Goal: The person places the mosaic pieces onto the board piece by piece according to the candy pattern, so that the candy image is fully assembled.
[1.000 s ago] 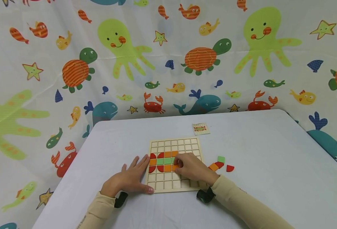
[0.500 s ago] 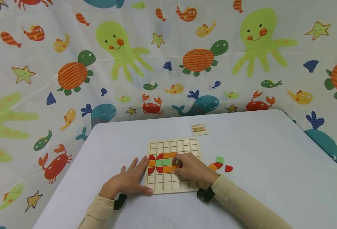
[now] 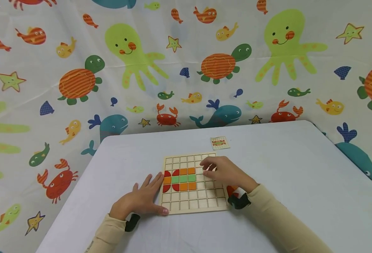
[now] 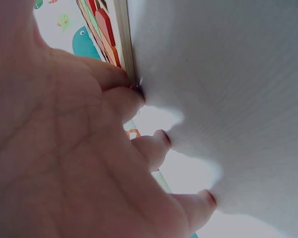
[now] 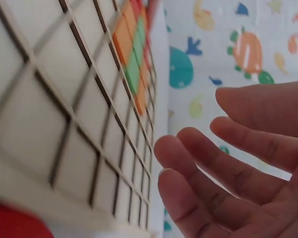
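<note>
A wooden grid board (image 3: 179,205) lies on the white table, with red, orange and green tiles set in its left cells. My left hand (image 3: 144,198) rests spread along the board's left edge, its thumb by the near corner. Over the right half of the board hovers my right hand (image 3: 225,172), fingers loosely bent and holding nothing; the right wrist view shows bare fingertips (image 5: 171,148) apart from the board. Three green tiles (image 3: 183,178) form a row between orange tiles (image 3: 187,186). Red quarter-round tiles (image 3: 167,188) sit at the left end.
A small pattern card (image 3: 219,143) lies behind the board. Loose red and orange tiles (image 3: 231,189) are at the board's right side, partly hidden by the right hand and wrist. A sea-animal cloth (image 3: 179,70) hangs behind the table.
My right hand has lifted off the tiles and moved right, uncovering the third green tile and the orange one below it. The left hand has stayed at the board's edge.
</note>
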A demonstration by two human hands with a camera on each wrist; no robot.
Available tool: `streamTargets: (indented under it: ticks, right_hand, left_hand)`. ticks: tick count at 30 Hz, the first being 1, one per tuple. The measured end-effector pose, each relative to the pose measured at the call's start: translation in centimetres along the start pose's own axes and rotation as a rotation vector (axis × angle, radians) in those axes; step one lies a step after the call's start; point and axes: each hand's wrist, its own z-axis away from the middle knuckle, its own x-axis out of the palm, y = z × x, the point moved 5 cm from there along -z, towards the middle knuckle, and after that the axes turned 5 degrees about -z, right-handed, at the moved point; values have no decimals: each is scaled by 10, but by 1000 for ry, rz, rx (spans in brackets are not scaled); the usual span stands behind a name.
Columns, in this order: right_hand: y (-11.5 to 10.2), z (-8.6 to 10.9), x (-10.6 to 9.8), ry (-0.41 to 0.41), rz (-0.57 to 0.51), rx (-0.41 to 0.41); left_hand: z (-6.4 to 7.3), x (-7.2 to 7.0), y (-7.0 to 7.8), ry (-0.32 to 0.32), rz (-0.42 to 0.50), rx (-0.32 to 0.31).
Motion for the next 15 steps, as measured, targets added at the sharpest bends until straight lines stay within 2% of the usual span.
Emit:
streamTargets:
  ticks: [6,15]
  right_hand:
    - [11,10,-23,9,-10,26]
    - [32,23,-48,-4,17,101]
  left_hand:
    - [-1,0,-1,-9,-7,2]
    - [0,1,-1,-12,5,1]
